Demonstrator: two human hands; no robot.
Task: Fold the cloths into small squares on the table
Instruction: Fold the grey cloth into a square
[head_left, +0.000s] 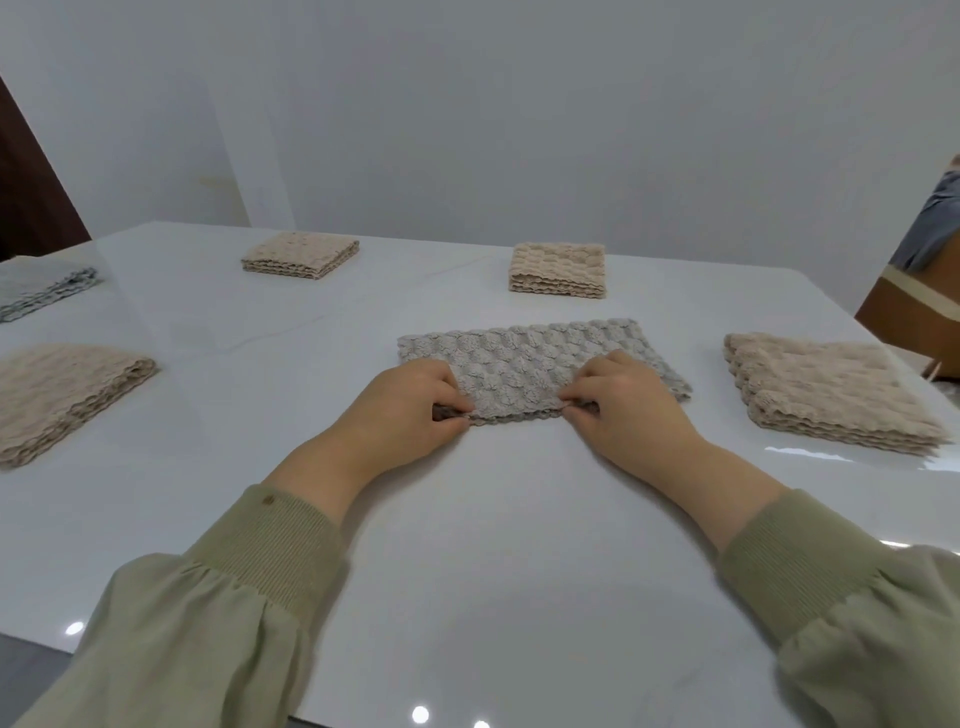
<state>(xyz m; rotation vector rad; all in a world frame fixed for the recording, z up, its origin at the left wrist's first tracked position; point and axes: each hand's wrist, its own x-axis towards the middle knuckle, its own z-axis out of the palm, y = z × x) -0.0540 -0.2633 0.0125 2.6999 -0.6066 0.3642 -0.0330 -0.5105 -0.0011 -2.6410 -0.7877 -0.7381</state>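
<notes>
A grey bubble-textured cloth lies folded into a long strip in the middle of the white table. My left hand pinches its near edge towards the left end. My right hand pinches the same near edge further right. Both thumbs and forefingers are curled on the layered edge. Part of the cloth is hidden under both hands.
Folded beige cloths sit around: a stack at the left, a small square at the back left, another at the back centre, a stack at the right. A grey folded cloth lies far left. A brown box stands at the right edge.
</notes>
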